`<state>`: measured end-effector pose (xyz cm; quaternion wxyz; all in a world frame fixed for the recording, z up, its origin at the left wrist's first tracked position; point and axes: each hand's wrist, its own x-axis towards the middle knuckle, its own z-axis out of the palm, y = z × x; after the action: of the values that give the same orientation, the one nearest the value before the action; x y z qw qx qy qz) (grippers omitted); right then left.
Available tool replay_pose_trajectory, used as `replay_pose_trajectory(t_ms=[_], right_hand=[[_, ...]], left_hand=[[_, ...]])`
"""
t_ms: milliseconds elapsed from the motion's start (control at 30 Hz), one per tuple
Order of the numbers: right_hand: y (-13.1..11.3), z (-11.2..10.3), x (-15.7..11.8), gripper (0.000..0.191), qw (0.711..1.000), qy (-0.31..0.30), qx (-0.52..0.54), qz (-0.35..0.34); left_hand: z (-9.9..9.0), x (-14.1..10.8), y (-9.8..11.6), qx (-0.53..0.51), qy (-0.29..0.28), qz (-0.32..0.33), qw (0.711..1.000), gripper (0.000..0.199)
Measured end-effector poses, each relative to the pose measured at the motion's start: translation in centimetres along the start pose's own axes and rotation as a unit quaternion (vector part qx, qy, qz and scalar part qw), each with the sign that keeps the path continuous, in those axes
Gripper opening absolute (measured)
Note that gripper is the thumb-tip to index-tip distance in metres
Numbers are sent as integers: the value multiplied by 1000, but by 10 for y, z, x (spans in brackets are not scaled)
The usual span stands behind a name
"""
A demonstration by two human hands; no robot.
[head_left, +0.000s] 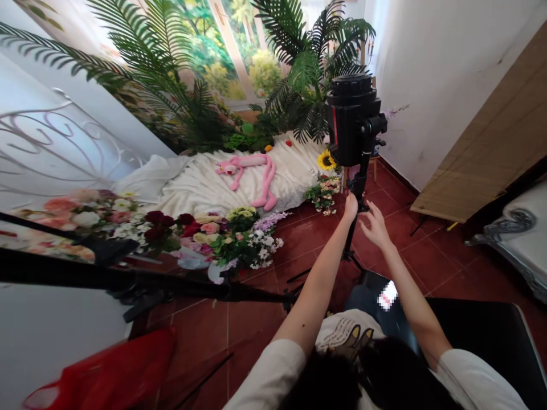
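Observation:
A black studio light (pixel 351 117) is mounted on top of a black light stand (pixel 351 236), upright in front of me. My left hand (pixel 351 207) is closed around the stand's pole, just below the light's bracket. Just right of the pole, my right hand (pixel 376 224) has its fingers apart beside a small dark knob or clamp; whether the fingertips touch it I cannot tell. The stand's legs spread on the red tiled floor below.
Left of the stand, a pink plush toy (pixel 267 176) lies on white draped cloth (pixel 192 182), edged by artificial flowers (pixel 213 233). A black pole (pixel 171 285) crosses the lower left, above a red bag (pixel 115 370). Right stand a wooden board (pixel 482 136) and an ornate white seat (pixel 525 228).

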<state>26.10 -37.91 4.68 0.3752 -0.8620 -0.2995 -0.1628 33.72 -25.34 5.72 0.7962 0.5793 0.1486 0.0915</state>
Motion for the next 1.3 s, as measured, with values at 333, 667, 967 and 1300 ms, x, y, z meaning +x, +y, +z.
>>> replay_pose_trajectory(t_ms=[333, 667, 967, 1300], right_hand=[[16, 16, -3, 38, 996, 28, 54, 58], [19, 17, 4, 60, 977, 66, 156, 130], [14, 17, 11, 70, 945, 93, 249, 190], [-13, -11, 9, 47, 995, 53, 44, 70]], left_hand=[[-1, 2, -2, -11, 7, -2, 1000, 43], [-3, -1, 0, -3, 3, 11, 1000, 41], [-5, -1, -1, 16, -3, 12, 1000, 45], [-5, 5, -8, 8, 6, 27, 1000, 40]])
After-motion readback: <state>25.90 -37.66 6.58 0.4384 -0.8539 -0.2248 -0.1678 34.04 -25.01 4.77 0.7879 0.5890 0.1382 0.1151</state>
